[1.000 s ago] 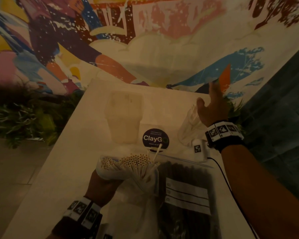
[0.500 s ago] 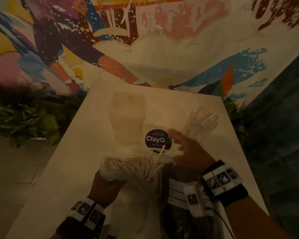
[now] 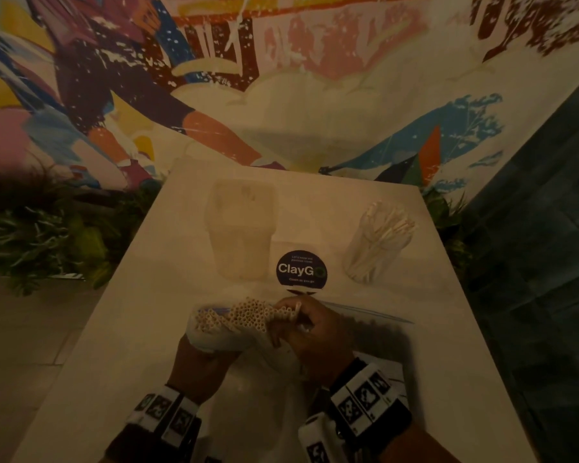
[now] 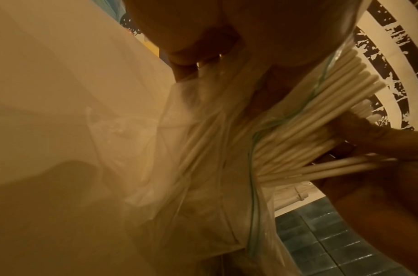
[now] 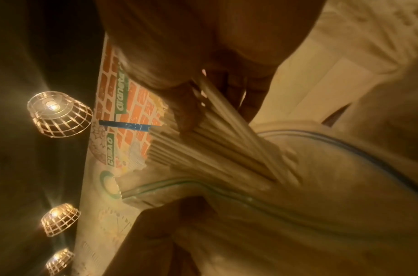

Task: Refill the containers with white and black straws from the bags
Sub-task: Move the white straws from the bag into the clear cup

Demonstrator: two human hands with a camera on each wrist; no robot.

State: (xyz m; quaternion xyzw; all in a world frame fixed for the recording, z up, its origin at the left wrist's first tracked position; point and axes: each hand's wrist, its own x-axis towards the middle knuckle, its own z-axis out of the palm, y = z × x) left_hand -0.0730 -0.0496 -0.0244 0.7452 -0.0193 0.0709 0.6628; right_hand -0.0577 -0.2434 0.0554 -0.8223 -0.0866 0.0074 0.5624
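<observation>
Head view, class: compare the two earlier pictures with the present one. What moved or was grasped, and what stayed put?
The right hand came back from the round container at the far right of the table and now grips white straws at the bag mouth. The left hand still holds the bag; the containers and ClayGo sign stayed.

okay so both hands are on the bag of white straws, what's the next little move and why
Probably pull a bunch up and out with the right hand: its fingers already pinch some white straws sticking from the bag, which the left hand steadies. The round container still has room.
</observation>
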